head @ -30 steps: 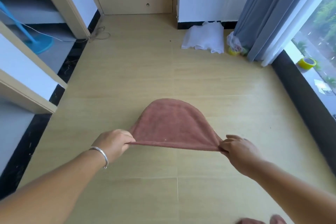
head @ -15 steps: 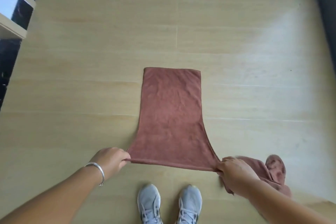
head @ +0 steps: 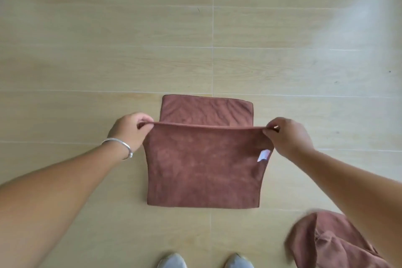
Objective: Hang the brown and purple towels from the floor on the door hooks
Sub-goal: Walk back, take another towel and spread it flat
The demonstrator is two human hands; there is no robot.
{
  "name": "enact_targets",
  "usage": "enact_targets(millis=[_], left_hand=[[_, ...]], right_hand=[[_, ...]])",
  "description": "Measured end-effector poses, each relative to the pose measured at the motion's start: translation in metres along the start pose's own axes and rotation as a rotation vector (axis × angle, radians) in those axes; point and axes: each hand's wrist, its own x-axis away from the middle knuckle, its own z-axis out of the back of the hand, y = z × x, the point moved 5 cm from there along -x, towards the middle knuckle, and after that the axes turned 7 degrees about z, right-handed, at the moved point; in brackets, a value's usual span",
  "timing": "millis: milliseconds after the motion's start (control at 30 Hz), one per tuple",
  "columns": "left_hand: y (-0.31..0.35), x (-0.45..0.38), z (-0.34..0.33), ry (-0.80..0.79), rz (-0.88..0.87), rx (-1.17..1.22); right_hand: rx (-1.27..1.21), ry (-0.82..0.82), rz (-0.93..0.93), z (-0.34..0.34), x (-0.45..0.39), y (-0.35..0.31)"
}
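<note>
A brown towel (head: 204, 163) lies on the wooden floor, folded over itself, with a white label at its right edge. My left hand (head: 128, 130) pinches the left corner of the raised top edge. My right hand (head: 287, 135) pinches the right corner, and the edge is stretched taut between them above the far part of the towel. A second brownish towel (head: 326, 243) lies crumpled on the floor at the lower right, partly hidden by my right forearm. No door hooks are in view.
Light wooden floor (head: 195, 39) fills the view. My two grey shoes (head: 204, 261) show at the bottom edge, just behind the folded towel. A silver bangle (head: 121, 146) sits on my left wrist.
Both hands have carried the towel's near edge forward over the far part, folding it. The view has tilted further down; the towel now lies shorter and doubled.
</note>
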Motion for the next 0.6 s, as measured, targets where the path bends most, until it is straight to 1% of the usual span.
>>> enact_targets(millis=[100,133,200,233,300,367,433,500,533,600], left_hand=[[0.014,-0.075,-0.018,0.135,0.017,0.077],[0.013,-0.092,-0.028,0.171,0.058,0.053],[0.004,-0.102,-0.055,0.220,0.140,-0.040],[-0.003,-0.097,-0.071,0.231,0.137,-0.074],[-0.020,-0.063,-0.108,0.188,0.026,-0.148],[-0.042,-0.017,-0.147,0.059,-0.129,-0.283],[-0.067,0.025,-0.179,-0.080,-0.241,-0.494],[-0.095,0.054,-0.198,-0.175,-0.300,-0.669],[-0.106,0.063,-0.203,-0.187,-0.315,-0.712],[-0.116,0.070,-0.206,-0.176,-0.350,-0.757]], right_hand=[[-0.125,0.157,-0.026,-0.007,-0.073,0.007],[-0.119,0.189,-0.039,-0.014,-0.089,0.012],[-0.021,0.233,-0.048,-0.038,-0.100,0.023],[0.031,0.240,-0.017,-0.054,-0.095,0.026],[0.145,0.169,0.125,-0.096,-0.069,0.027],[0.274,0.005,0.316,-0.141,-0.030,0.027],[0.382,-0.173,0.475,-0.176,0.009,0.031],[0.501,-0.303,0.537,-0.201,0.036,0.042],[0.564,-0.330,0.543,-0.209,0.044,0.050],[0.676,-0.328,0.560,-0.216,0.050,0.061]])
